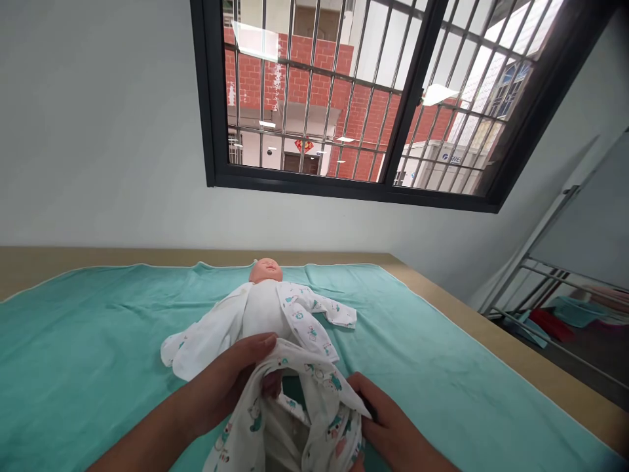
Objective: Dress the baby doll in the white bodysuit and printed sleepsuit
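While the left hand (223, 373) and right hand (390, 419) pinch the floppy clothes (324, 383) at six o'clock from the doll (266, 305), a slip could twist them.

The scene is bright and fairly even, with pale daylight beyond the window (373, 108) and crisp white glare patches (439, 95) on its glass; the wall (98, 131) around it looks duller and grey, darkening into the upper right corner. Shadows are soft, faint along the creases of the green cloth (432, 354) and deeper inside the opening of the printed garment (339, 393); the area beneath the rack (506, 288) is dim; wide-angle stretch slants the window toward the right edge.
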Demonstrator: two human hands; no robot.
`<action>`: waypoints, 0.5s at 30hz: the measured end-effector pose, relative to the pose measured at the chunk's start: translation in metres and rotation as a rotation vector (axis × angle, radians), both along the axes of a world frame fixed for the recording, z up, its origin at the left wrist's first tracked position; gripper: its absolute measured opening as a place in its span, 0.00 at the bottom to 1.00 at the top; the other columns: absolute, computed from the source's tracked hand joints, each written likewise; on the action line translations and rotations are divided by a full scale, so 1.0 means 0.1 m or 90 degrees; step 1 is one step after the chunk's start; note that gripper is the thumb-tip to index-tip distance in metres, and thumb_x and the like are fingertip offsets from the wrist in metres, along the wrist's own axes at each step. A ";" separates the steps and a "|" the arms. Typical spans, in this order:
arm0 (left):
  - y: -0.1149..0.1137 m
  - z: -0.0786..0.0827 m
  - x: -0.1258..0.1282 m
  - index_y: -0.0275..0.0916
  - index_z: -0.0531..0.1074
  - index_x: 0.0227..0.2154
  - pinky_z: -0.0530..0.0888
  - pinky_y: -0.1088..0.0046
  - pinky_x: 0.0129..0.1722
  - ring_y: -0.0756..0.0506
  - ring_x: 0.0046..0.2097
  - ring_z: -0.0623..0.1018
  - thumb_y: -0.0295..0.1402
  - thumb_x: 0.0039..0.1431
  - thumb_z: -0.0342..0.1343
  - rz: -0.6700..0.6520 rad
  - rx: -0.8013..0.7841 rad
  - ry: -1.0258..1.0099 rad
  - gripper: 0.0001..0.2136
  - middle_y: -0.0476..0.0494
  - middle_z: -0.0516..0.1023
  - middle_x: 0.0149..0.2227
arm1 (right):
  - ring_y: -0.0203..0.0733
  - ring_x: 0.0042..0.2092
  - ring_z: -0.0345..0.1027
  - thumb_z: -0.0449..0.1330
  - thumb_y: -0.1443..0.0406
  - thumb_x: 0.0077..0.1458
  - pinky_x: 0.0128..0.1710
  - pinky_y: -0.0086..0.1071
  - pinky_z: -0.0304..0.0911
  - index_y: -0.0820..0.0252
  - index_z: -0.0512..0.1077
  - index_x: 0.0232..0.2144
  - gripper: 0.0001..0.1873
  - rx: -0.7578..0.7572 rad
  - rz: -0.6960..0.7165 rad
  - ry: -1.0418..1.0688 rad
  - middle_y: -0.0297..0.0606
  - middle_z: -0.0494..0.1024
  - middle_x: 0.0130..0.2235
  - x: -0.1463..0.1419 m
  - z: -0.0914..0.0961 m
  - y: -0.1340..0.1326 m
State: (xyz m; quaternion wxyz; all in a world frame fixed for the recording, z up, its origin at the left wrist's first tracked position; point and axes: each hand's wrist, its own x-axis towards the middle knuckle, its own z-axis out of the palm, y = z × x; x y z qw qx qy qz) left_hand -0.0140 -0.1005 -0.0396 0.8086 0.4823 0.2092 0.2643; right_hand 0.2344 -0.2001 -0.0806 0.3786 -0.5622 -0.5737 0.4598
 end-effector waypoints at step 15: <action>0.08 -0.16 0.01 0.37 0.72 0.44 0.70 0.65 0.46 0.40 0.46 0.76 0.30 0.58 0.56 0.020 -0.012 -0.064 0.11 0.38 0.77 0.44 | 0.42 0.41 0.65 0.62 0.58 0.54 0.40 0.34 0.58 0.58 0.72 0.42 0.15 0.011 0.128 0.085 0.36 0.74 0.40 -0.07 0.25 0.29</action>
